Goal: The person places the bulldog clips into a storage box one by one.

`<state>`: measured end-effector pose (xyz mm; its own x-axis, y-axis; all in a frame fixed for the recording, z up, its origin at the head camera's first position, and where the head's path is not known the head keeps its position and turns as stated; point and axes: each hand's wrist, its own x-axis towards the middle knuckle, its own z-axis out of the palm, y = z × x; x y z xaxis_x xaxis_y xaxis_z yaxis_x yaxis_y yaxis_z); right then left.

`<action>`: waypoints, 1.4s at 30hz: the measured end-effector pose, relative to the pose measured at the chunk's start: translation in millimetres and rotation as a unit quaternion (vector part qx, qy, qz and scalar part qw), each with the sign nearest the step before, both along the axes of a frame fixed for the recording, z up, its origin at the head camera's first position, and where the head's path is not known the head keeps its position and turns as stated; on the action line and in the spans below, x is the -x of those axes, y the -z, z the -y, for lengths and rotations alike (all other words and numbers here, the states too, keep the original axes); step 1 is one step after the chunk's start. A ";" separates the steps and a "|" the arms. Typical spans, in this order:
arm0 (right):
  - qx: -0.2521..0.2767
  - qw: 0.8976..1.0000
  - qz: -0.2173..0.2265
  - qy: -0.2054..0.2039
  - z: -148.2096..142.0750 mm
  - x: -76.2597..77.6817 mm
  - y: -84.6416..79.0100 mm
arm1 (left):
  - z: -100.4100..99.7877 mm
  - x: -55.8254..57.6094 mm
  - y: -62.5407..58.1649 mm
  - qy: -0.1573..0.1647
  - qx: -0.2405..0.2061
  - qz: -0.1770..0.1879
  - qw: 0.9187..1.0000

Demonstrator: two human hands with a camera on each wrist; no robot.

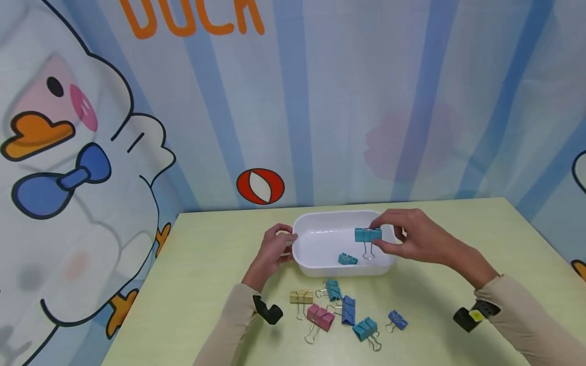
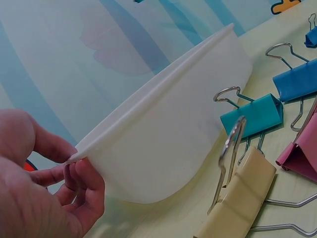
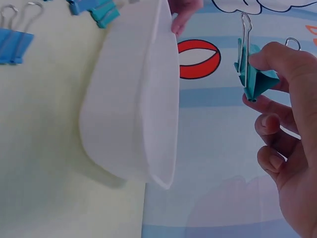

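Note:
My right hand (image 1: pixel 414 236) pinches a teal binder clip (image 1: pixel 368 235) between thumb and fingers, over the right part of a white plastic tray (image 1: pixel 320 271). In the right wrist view the held binder clip (image 3: pixel 255 74) shows its wire handles and open triangular end. With thumb and fingers, my left hand (image 1: pixel 276 246) grips the tray's left rim, seen close in the left wrist view on the tray (image 2: pixel 148 134). Inside the tray lies another teal binder clip (image 1: pixel 348 259), near its front wall.
In front of the tray lie several binder clips: yellow (image 1: pixel 301 297), pink (image 1: pixel 320 317), blue (image 1: pixel 348 310), two teal ones (image 1: pixel 333 290) and a small dark blue one (image 1: pixel 397 319). A printed curtain (image 1: pixel 339 101) hangs behind the pale table (image 1: pixel 210 264).

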<state>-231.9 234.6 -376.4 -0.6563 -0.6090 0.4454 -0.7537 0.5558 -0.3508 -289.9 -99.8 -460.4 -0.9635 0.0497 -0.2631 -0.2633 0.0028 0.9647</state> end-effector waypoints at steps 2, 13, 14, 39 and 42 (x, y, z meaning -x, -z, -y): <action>-0.003 1.000 -0.017 0.006 1.5 8.7 -5.2 | -0.3 0.2 -0.4 0.001 0.000 0.000 1.000; 0.012 0.997 -0.009 0.076 -4.9 21.8 -2.7 | -0.1 1.3 0.6 -0.003 0.007 0.007 1.000; 0.012 0.997 -0.005 0.076 -6.7 18.9 -0.7 | -0.1 1.3 0.4 -0.003 0.006 0.008 1.000; -0.080 0.974 0.208 0.026 -29.2 -91.7 77.2 | -2.8 0.3 1.2 0.000 0.005 0.010 1.000; -0.118 0.968 0.221 0.020 -30.3 -93.4 85.0 | -1.7 -0.8 1.1 0.000 0.002 0.005 1.000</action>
